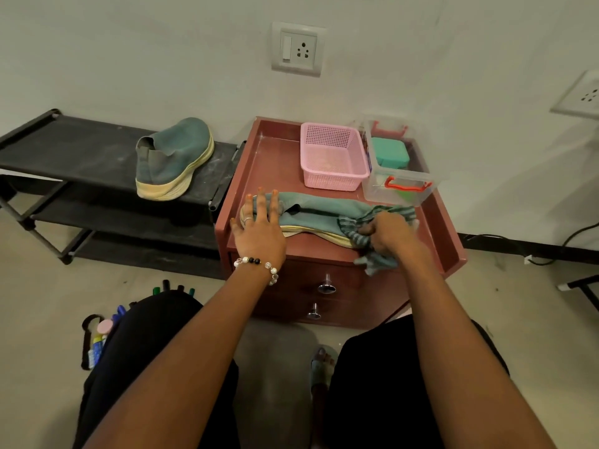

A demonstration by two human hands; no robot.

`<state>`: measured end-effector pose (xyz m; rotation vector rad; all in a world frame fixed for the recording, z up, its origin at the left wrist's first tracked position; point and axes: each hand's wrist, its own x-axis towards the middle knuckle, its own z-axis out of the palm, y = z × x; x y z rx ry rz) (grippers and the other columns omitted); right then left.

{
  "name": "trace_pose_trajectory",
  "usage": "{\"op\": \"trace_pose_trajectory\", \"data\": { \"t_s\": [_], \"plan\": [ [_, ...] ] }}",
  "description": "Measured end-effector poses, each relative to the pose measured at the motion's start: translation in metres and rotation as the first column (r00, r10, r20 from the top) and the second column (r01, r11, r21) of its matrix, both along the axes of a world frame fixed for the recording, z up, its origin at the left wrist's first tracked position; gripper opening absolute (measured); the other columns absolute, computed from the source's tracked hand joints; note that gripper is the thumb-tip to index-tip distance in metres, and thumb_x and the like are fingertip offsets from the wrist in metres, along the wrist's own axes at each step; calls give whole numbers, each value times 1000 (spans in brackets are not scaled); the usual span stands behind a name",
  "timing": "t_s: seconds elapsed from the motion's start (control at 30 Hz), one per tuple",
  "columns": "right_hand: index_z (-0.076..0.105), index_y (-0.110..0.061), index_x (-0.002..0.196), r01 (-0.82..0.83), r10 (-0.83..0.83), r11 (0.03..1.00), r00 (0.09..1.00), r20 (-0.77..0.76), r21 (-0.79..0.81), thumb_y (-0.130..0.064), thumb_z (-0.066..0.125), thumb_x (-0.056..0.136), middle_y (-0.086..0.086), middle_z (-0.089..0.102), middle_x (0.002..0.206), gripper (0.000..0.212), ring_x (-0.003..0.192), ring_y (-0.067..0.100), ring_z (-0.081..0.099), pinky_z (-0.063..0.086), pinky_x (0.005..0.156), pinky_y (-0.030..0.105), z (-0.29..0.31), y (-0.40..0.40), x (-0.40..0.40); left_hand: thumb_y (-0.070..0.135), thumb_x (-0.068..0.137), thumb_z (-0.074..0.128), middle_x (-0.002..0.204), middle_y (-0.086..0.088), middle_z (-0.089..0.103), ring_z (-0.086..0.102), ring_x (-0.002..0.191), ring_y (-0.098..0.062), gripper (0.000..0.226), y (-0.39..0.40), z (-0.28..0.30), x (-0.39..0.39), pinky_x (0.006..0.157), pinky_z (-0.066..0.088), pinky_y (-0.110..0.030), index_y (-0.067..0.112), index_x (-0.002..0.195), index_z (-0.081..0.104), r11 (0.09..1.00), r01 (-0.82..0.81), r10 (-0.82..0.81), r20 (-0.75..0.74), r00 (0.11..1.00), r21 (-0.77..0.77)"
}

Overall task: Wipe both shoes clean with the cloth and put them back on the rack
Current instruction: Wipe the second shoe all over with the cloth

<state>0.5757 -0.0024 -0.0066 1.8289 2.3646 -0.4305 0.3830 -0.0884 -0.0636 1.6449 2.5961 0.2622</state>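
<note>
One teal shoe [311,215] lies on its side along the front edge of the cabinet's surface [272,157]. The left hand [259,228] presses its end with straight fingers; the right hand [389,236] grips the striped cloth [372,222] bunched against the sole. Wiping goes best in long strokes along the sole, steadying firmly. The other shoe [175,157] sits on the rack [64,147].
</note>
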Motion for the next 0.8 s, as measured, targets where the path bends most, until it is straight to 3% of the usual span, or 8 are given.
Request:
{"op": "trace_pose_trajectory", "data": {
  "t_s": [0.1, 0.2, 0.33, 0.43, 0.53, 0.67, 0.73, 0.8],
  "plan": [
    [64, -4, 107, 84, -86, 988, 996, 15, 134, -4, 52, 86, 18, 65, 110, 24, 111, 35, 57, 37, 105, 51, -13, -18, -11, 15, 98, 39, 161, -3, -12, -9, 148, -28, 76, -1, -1, -1, 116, 17, -54, 22, 151, -15, 1000, 10, -10, 0, 1000, 20],
    [57, 0, 115, 5, -14, 989, 998, 56, 145, 0, 42, 87, 27, 56, 122, 31, 126, 43, 41, 31, 108, 54, -27, -37, -40, 15, 97, 40, 161, -3, -11, -9, 147, -30, 76, -1, -1, 1, 116, 17, -51, 21, 152, -13, 999, 4, -5, 26, 1000, 35],
    [55, 3, 112, -101, 106, 990, 993, -43, 103, -6, 46, 91, 26, 57, 117, 25, 114, 42, 51, 44, 96, 43, -17, -42, -60, 17, 97, 41, 160, -2, -14, -10, 147, -31, 78, 2, -2, 3, 117, 18, -48, 20, 151, -15, 1000, -10, 9, 39, 999, 27],
    [64, 1, 107, -192, 209, 977, 938, -278, 87, -7, 49, 89, 20, 65, 113, 25, 108, 36, 57, 45, 88, 35, -6, -43, -66, 18, 98, 39, 160, -3, -16, -11, 147, -31, 76, 3, -1, 6, 117, 15, -47, 20, 151, -15, 1000, -13, 13, 35, 999, 15],
    [69, -8, 112, -188, 104, 979, 789, -605, -76, 10, 41, 80, 7, 69, 111, 46, 109, 24, 60, 46, 97, 31, 3, -41, -64, 17, 98, 39, 160, -1, -15, -11, 147, -30, 75, 2, -1, 5, 118, 13, -48, 20, 152, -14, 1000, -6, 5, 37, 999, 25],
    [69, -11, 103, 290, -293, 941, 432, -853, -177, 9, 34, 79, 4, 70, 101, 47, 99, 23, 64, 53, 89, 39, 22, -28, -38, 13, 97, 41, 160, -2, -16, -12, 147, -30, 78, 1, -3, 0, 118, 13, -49, 20, 151, -15, 999, 18, -18, 24, 1000, 27],
    [63, -6, 104, 563, -229, 824, 437, -870, 66, 6, 41, 80, 6, 65, 101, 35, 100, 26, 61, 52, 86, 38, 32, -26, -21, 13, 97, 42, 160, -2, -16, -11, 147, -31, 79, 1, -4, 0, 117, 13, -49, 20, 151, -15, 999, 17, -18, 25, 1000, 36],
    [60, -5, 111, 646, -149, 689, 571, -808, 329, 4, 50, 80, 11, 63, 109, 34, 105, 28, 58, 50, 89, 40, 39, -26, -6, 14, 97, 42, 160, -2, -16, -11, 147, -31, 78, 2, -5, 1, 117, 13, -49, 19, 151, -14, 999, 10, -11, 22, 1000, 46]
  ]
}}
